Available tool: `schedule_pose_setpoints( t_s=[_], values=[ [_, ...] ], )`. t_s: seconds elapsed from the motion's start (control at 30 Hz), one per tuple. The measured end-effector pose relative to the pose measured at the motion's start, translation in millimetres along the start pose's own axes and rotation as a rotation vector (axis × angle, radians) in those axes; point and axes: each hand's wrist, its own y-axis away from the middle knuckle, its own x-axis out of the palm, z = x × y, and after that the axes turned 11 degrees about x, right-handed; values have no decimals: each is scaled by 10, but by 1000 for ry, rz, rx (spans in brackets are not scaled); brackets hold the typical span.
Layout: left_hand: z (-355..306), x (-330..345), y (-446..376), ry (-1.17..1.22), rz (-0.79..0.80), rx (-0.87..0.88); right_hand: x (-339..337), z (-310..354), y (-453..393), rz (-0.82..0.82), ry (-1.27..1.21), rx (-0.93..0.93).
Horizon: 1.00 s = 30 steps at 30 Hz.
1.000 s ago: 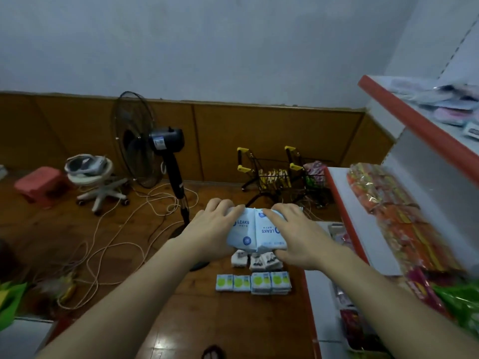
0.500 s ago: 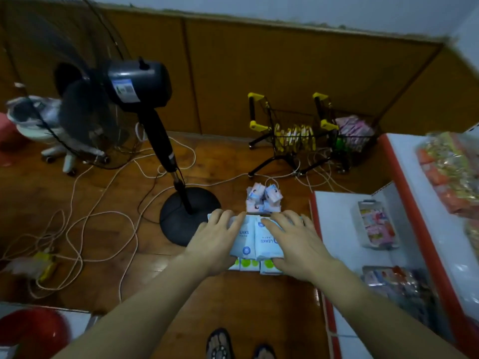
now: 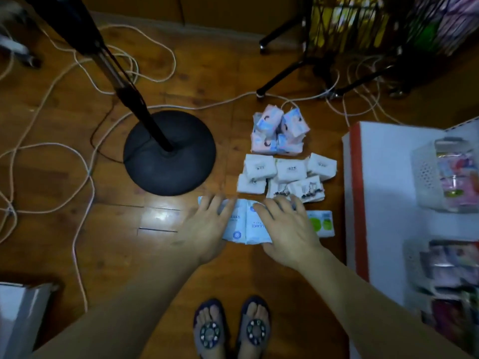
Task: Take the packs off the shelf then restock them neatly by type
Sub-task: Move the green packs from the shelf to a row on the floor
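**Both hands on the blue packs, low over the floor**

The person bends over a wooden floor [image 3: 181, 257], both arms reaching down. The left hand [image 3: 204, 229] and the right hand [image 3: 283, 226] lie side by side on two pale blue packs [image 3: 246, 226], which sit between them and partly under their palms. The fingers of each hand are spread and only slightly bent, draped over the far edges of the packs; the printed faces show in the gap between the two hands. Whether the thumbs curl beneath the packs cannot be told, nor whether the packs already touch the floor.

Just to the right of the right hand, a pack with green circles [image 3: 321, 224] pokes out from beneath the wrist side. Farther off lies a cluster of white packs [image 3: 285, 177], its near edge just beside the fingertips of the right hand. Beyond that sits a small heap of pink-and-blue packs [image 3: 278, 132].

To the far left stands the round black base of a fan [image 3: 169, 152], with white cables [image 3: 77, 161] looping across the floor around it. At the right edge is a white shelf with a red lip [image 3: 375, 203], holding a white basket [image 3: 427, 174] of goods. Two sandalled feet [image 3: 232, 330] show at the near edge.
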Motion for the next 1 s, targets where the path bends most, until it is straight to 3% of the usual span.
schedule_pose_setpoints(
  t_s=[0.23, 0.43, 0.73, 1.0],
  values=[
    [424, 1237, -482, 44, 26, -15, 1421, 9, -439, 17, -22, -7],
    [610, 2002, -887, 39, 49, -25, 2262, -60, -753, 77, -15, 10],
    [880, 2733, -1376, 60, 9, -19, 2962, -175, -1152, 156, 33, 34],
    [816, 2771, -1354, 21, 75, -45, 2943, -247, -1087, 194, 22, 25]
  ],
)
